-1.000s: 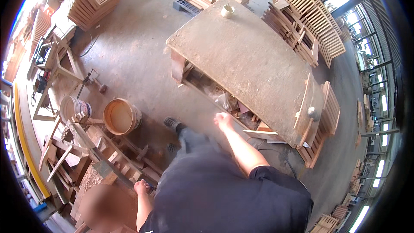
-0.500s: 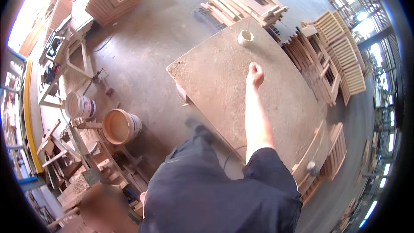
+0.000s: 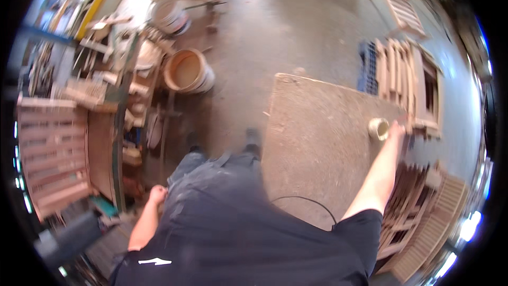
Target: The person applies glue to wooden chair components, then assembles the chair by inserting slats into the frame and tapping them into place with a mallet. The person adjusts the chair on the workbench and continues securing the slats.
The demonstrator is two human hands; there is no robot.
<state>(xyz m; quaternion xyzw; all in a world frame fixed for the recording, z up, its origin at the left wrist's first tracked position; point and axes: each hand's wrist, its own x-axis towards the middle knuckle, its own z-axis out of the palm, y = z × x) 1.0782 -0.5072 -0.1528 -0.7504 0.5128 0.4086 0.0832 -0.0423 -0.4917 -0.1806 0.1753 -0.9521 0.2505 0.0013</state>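
Observation:
A small pale open-topped pot (image 3: 378, 129) stands near the far right corner of the brown worktable (image 3: 312, 137). My right hand (image 3: 397, 128) is right beside the pot, its arm stretched across the table's right side. Its fingers look drawn together, but blur hides what is in them, if anything. At my left side, by the thigh, hangs my left hand (image 3: 157, 194). The fingers of that hand are curled in, and nothing shows in them.
An orange-brown-lined bucket (image 3: 189, 71) and a white bucket (image 3: 170, 16) stand left of the table. Wooden frames (image 3: 418, 79) are stacked beyond its right edge, with slatted panels (image 3: 434, 222) nearer. A slatted wooden piece (image 3: 55, 151) is at far left. A black cable (image 3: 307, 198) lies by the table.
The view has swung, so the table and buckets sit differently. My right hand has reached from mid-table to beside the pot. My left hand now shows at my side.

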